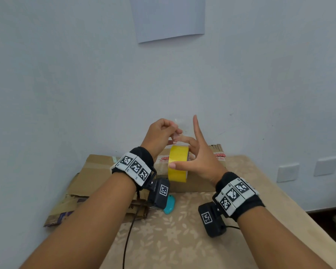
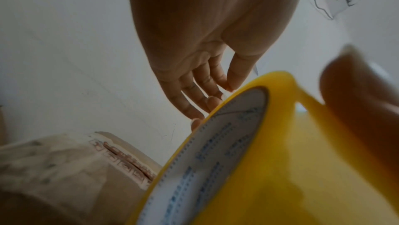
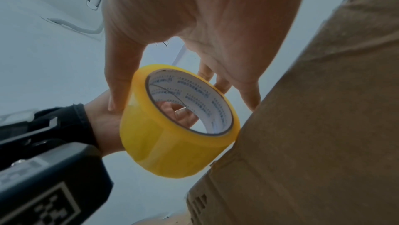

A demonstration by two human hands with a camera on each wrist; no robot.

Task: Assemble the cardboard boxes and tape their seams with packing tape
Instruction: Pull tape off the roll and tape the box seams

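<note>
**Tape end being peeled free above the assembled box**

A yellow roll of packing tape (image 1: pixel 177 164) is being held upright in the air by the right hand (image 1: pixel 198 160), at about the centre of the head view, just in front of the cardboard box (image 1: pixel 194 183) that is standing at 12 o'clock on the table (image 1: pixel 182 239). The roll is being gripped with the thumb pressed on its near face and fingers on the far side, while the index finger is being kept straight up, out of the way. This grip is probably being used so that the roll is left free to turn as tape is drawn off.

At 11 o'clock of the roll, the left hand (image 1: pixel 160 133) is being held with its fingers curled and pinched at the roll's top edge, apparently on a clear loose end of tape (the film itself is too faint to be made out with certainty). In the left wrist view the fingertips (image 2: pixel 232 84) are being pressed right at the rim of the roll.

Flattened cardboard (image 1: pixel 81 191) is lying at 9 o'clock of the box, waiting to be assembled. A small teal object (image 1: pixel 170 206) is lying partly hidden under the left wrist camera. The box's seams are judged as not yet being taped.
</note>
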